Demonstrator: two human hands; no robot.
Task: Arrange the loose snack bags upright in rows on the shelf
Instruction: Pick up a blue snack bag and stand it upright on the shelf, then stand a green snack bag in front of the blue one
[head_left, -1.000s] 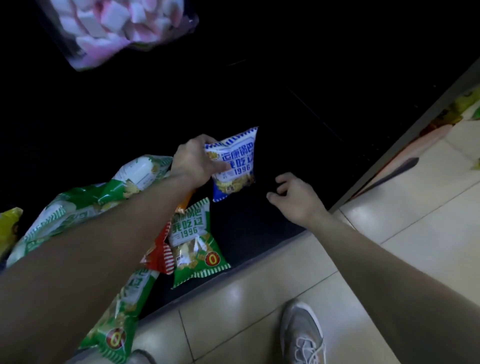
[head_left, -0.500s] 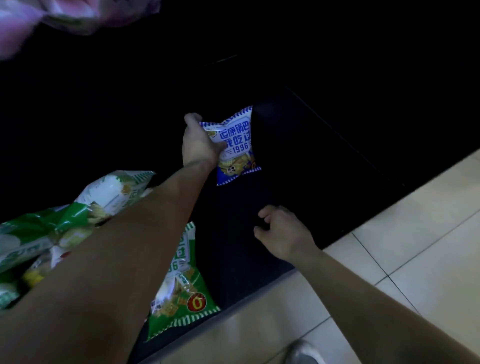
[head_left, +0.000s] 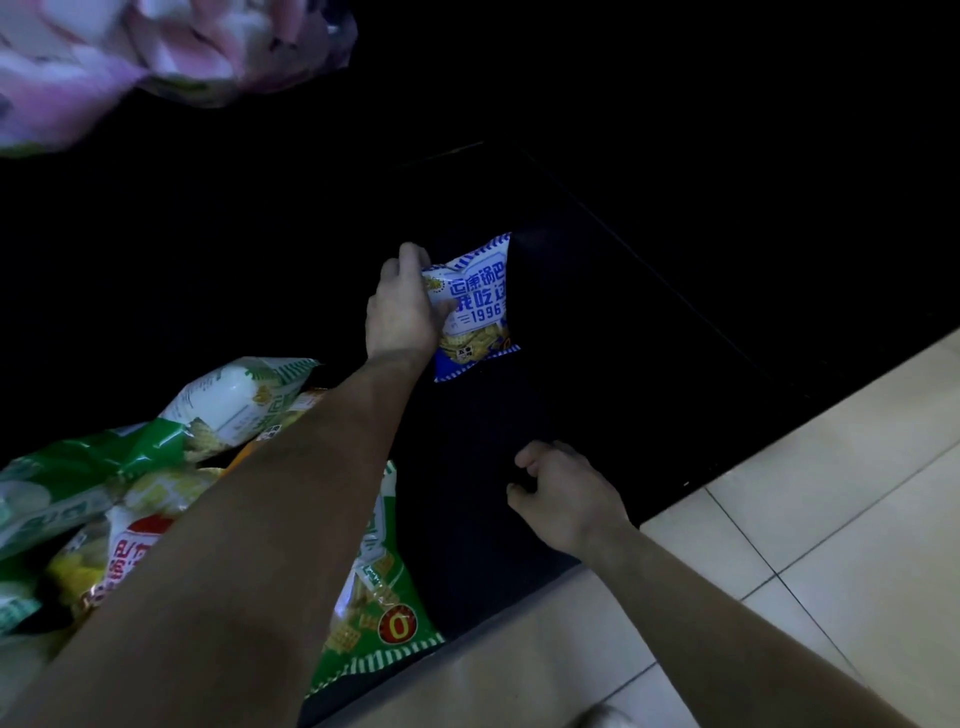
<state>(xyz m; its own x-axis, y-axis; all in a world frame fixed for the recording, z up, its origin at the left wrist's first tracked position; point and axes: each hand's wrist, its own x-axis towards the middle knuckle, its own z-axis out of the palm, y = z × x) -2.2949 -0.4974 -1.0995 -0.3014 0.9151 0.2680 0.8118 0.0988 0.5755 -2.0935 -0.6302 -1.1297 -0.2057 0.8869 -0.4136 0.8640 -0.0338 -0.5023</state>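
Head view is looking down into a dark, low shelf (head_left: 597, 338) that is running alongside a pale tiled floor (head_left: 831, 493). The left hand (head_left: 402, 306) is reaching into the shelf and gripping a blue snack bag (head_left: 475, 312) by its left edge, with the fingers curling over the top corner and the thumb pressing on the printed front. The bag is standing roughly upright, well back from the front edge, with its front facing the camera; whether its bottom seam is touching the shelf is too dark to tell. The right hand (head_left: 566, 493) is hovering near the shelf's front edge, fingers loosely curling and holding nothing. A green snack bag (head_left: 384, 613) is lying flat at the front edge, partly hidden under the left forearm. Further left, a heap of loose bags (head_left: 104, 467) is sprawling across the shelf, mostly green and white, with a red and white bag (head_left: 130, 551) lying among them. A blurred pink bag (head_left: 104, 62) is showing at the top left.
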